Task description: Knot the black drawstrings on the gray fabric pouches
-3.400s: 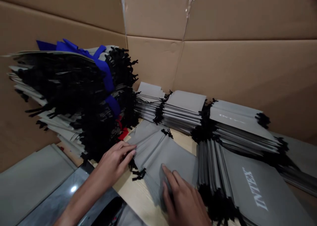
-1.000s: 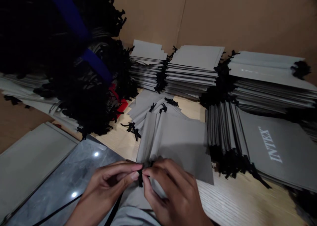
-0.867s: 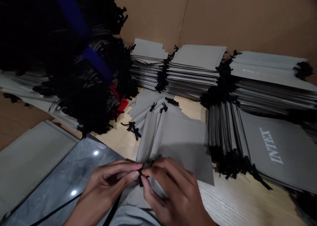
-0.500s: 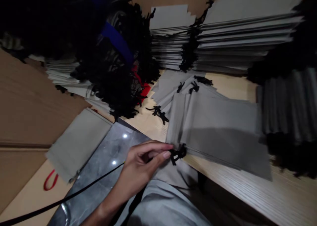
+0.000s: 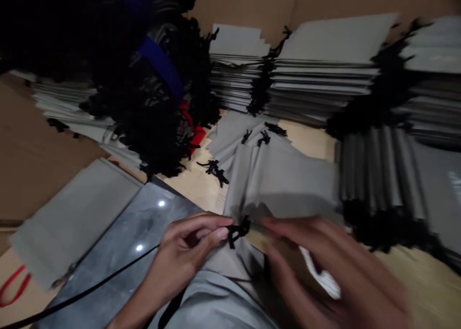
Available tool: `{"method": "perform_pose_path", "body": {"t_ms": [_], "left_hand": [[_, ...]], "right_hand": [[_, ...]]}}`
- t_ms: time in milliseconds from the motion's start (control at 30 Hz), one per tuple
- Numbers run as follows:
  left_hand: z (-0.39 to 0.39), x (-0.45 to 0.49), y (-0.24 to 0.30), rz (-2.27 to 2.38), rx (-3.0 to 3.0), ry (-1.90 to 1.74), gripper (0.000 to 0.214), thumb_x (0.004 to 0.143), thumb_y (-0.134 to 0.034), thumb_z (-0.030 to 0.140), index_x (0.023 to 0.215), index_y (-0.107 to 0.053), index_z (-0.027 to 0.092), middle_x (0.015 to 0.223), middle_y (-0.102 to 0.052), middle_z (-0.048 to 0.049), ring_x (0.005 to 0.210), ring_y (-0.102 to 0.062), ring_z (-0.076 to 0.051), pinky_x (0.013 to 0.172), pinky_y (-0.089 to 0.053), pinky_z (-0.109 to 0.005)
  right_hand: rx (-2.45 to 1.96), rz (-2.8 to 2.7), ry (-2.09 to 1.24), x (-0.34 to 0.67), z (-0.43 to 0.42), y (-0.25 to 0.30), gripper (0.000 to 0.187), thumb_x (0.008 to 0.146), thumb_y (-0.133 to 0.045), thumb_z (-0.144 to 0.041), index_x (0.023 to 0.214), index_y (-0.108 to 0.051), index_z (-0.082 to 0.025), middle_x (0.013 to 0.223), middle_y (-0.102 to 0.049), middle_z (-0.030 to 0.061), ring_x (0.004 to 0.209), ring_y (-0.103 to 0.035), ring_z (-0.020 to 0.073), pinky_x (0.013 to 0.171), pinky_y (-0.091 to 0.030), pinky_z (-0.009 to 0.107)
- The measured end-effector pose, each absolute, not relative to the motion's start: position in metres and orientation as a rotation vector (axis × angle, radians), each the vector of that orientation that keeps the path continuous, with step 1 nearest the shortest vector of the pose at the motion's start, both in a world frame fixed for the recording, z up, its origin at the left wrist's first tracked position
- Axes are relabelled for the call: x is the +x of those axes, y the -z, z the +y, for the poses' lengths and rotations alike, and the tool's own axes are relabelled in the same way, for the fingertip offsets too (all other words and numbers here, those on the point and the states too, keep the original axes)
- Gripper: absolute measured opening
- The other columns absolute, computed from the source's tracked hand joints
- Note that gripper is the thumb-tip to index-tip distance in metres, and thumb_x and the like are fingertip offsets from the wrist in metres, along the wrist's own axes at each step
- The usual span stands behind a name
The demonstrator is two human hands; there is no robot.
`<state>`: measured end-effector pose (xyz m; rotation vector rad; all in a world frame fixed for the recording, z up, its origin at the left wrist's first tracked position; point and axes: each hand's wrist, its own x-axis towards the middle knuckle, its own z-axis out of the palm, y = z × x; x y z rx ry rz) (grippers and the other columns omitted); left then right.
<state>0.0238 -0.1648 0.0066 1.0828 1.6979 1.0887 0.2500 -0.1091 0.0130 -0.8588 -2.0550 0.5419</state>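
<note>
Flat grey fabric drawstring pouches [image 5: 298, 175] with black cords lie in an overlapping pile on the table edge before me. My left hand [image 5: 190, 242] pinches the black knotted cord [image 5: 237, 230] at the near corner of a folded pouch [image 5: 237, 180], thumb and forefinger together. My right hand [image 5: 320, 261], blurred by motion, is at the near edge of the pile, just right of the cord. Its thumb and forefinger look apart. Something white [image 5: 322, 276] shows between its fingers; I cannot tell what it is or whether the hand touches it.
Stacks of grey pouches [image 5: 324, 45] stand along the back against cardboard. Upright pouches [image 5: 382, 170] are bunched at the right. A dark heap of black cords with a blue strap [image 5: 162, 65] rises at the left. A grey pouch [image 5: 79, 218] and red loop [image 5: 14, 283] lie lower left.
My right hand has come into view from the right, beside the cord. The left hand keeps its pinch. The view has shifted right, showing more pouches on that side.
</note>
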Motion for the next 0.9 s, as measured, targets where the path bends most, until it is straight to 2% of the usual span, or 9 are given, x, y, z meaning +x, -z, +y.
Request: {"method": "perform_pose_path", "body": {"t_ms": [133, 500, 767, 900], "left_hand": [[-0.165, 0.023, -0.002, 1.678, 1.119, -1.105, 0.014, 0.089, -0.086, 0.032, 0.101, -0.095, 0.031, 0.093, -0.092, -0.0026, 0.084, -0.086, -0.020, 0.072, -0.067, -0.019], [-0.163, 0.023, 0.004, 1.664, 1.115, -1.169, 0.015, 0.086, -0.089, 0.034, 0.100, -0.095, 0.035, 0.098, -0.092, -0.0035, 0.088, -0.090, -0.024, 0.074, -0.071, -0.019], [-0.164, 0.023, 0.006, 1.656, 1.089, -1.198, 0.014, 0.085, -0.091, 0.032, 0.098, -0.095, 0.033, 0.095, -0.092, -0.0009, 0.087, -0.089, -0.023, 0.075, -0.070, -0.018], [-0.162, 0.023, 0.004, 1.663, 1.106, -1.208, 0.009, 0.085, -0.091, 0.033, 0.093, -0.095, 0.032, 0.095, -0.092, -0.0028, 0.087, -0.089, -0.023, 0.075, -0.070, -0.017]], "right_hand": [[-0.814, -2.150, -0.643, 0.233, -0.093, -0.012, 0.013, 0.107, -0.067, -0.019, 0.115, -0.075, -0.024, 0.096, -0.077, 0.0047, 0.088, -0.074, 0.0216, 0.073, -0.060, 0.032], [-0.797, -2.191, -0.749, 0.226, -0.091, 0.005, 0.008, 0.101, -0.073, -0.017, 0.102, -0.077, -0.023, 0.087, -0.076, -0.0011, 0.086, -0.067, 0.0203, 0.073, -0.051, 0.031], [-0.753, -2.272, -0.616, 0.223, -0.088, 0.004, 0.008, 0.104, -0.068, -0.018, 0.101, -0.075, -0.022, 0.087, -0.074, -0.0006, 0.086, -0.065, 0.0200, 0.069, -0.045, 0.032], [-0.719, -2.279, -0.516, 0.222, -0.088, 0.007, 0.009, 0.105, -0.066, -0.019, 0.098, -0.072, -0.020, 0.086, -0.072, 0.0002, 0.083, -0.063, 0.0199, 0.066, -0.041, 0.034]]}}
